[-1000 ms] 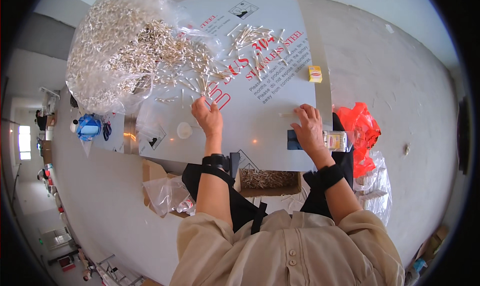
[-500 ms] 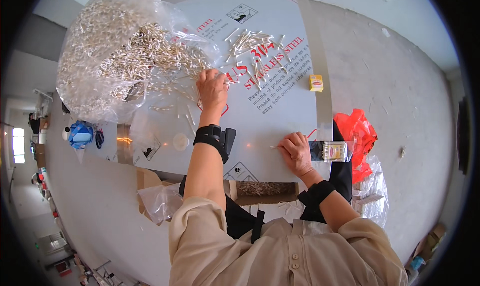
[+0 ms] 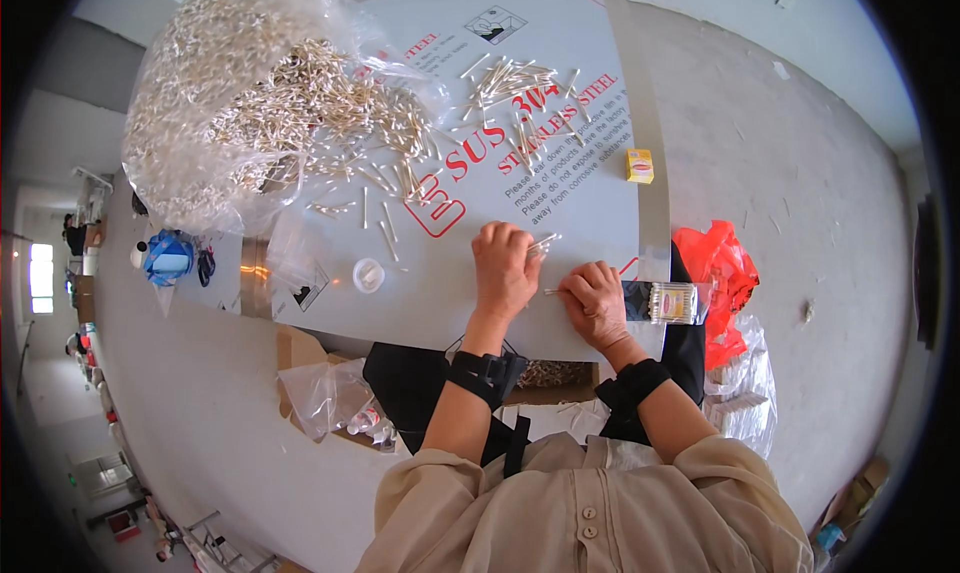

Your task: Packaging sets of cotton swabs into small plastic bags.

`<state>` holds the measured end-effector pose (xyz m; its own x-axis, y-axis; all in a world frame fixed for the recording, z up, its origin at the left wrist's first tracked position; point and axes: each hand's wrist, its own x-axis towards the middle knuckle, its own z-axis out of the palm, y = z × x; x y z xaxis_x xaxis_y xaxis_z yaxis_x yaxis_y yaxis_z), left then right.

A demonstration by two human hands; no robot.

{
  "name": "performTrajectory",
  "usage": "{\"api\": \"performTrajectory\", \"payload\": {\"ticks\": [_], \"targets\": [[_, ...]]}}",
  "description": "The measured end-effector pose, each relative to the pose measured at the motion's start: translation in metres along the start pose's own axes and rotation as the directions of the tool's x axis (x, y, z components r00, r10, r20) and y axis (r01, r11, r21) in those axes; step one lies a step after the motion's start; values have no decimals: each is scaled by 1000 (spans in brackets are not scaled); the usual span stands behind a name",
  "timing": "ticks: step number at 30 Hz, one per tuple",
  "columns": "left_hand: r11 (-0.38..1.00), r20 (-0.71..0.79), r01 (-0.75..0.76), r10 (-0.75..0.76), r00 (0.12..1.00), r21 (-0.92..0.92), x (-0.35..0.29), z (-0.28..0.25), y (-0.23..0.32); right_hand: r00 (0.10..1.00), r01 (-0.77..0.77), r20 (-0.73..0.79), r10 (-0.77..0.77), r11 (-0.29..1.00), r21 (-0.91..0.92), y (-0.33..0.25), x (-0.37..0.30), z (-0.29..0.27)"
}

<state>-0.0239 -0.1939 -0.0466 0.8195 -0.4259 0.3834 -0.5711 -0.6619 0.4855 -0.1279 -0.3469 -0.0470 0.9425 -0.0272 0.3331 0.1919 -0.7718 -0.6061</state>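
My left hand is closed on a few white cotton swabs, whose tips stick out past the fingers toward the right. Close beside it, my right hand rests near the table's front edge, its fingers pinched on cotton swabs of which only the ends show. A big clear plastic bag lies on its side at the far left, and loose swabs spill out of its mouth. Another small heap of swabs lies at the table's far middle. A clear packet of swabs sits right of my right hand.
The table is covered in printed film. A small yellow box stands at its right edge; a round white tub sits front left. A red plastic bag hangs beyond the right edge. A cardboard box is below the front edge.
My left hand has drawn back from the spilled swabs toward my right hand, with a few swabs now showing in its fingers. The right hand has stayed in place.
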Motion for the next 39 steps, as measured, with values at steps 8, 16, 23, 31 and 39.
{"api": "performTrajectory", "payload": {"ticks": [8,16,23,31,39], "targets": [[746,-343,656,-590,731,114,62,-71,-174,1000,21,-2,-21,999,27,-8,7,5],[604,-133,749,-748,651,273,104,-59,-161,1000,5,-5,-5,1000,-13,0,2,1],[669,-383,479,-731,565,-569,70,-59,-153,1000,4,-18,-5,1000,-30,4,-2,2],[581,-349,207,-696,628,-787,11,-45,-104,999,24,-36,-24,1000,-3,-1,3,5],[608,795,721,-231,561,-333,-18,-94,-42,999,-6,-52,5,1000,-2,11,-6,7]]}}
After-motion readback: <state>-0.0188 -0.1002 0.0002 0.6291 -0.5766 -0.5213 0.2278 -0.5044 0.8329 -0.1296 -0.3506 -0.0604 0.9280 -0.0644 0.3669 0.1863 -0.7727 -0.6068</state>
